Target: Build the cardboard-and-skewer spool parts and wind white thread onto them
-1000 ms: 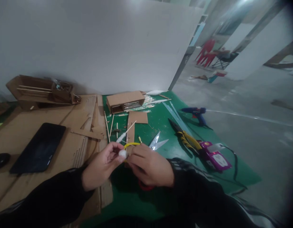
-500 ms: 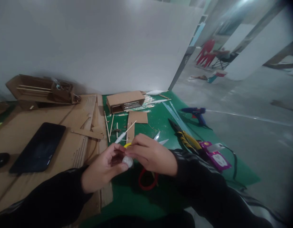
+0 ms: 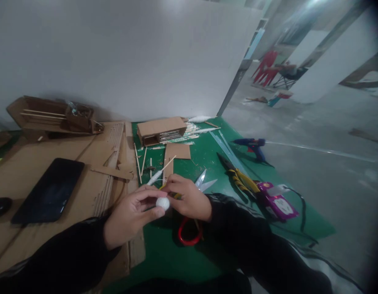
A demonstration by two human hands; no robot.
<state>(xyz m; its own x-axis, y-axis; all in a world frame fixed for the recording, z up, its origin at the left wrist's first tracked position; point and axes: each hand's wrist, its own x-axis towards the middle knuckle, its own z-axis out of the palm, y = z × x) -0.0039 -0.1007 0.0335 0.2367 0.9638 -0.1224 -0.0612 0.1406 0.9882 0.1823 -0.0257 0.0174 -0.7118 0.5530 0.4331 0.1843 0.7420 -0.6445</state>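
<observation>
My left hand (image 3: 132,215) pinches a small white ball (image 3: 162,203) between thumb and fingers. Close against it, my right hand (image 3: 189,199) has its fingers curled around a thin yellow piece (image 3: 177,196), mostly hidden by the fingers. Beneath the right hand lies a pair of scissors, with spread blades (image 3: 204,181) showing beyond the hand and a red handle loop (image 3: 190,233) on the near side. A thin stick with a white wrapping (image 3: 156,176) lies just past my left fingers.
A cardboard box (image 3: 161,127), sticks and a cardboard piece (image 3: 179,152) lie on the green tabletop (image 3: 164,257). Pliers (image 3: 238,175), a glue gun (image 3: 253,148) and a purple box (image 3: 277,202) with a cable are at right. At left, cardboard sheets carry a black tablet (image 3: 49,191).
My right hand has shifted slightly left and nearer the left hand, uncovering more of the scissor blades. The white ball moved slightly up and left and shows more fully.
</observation>
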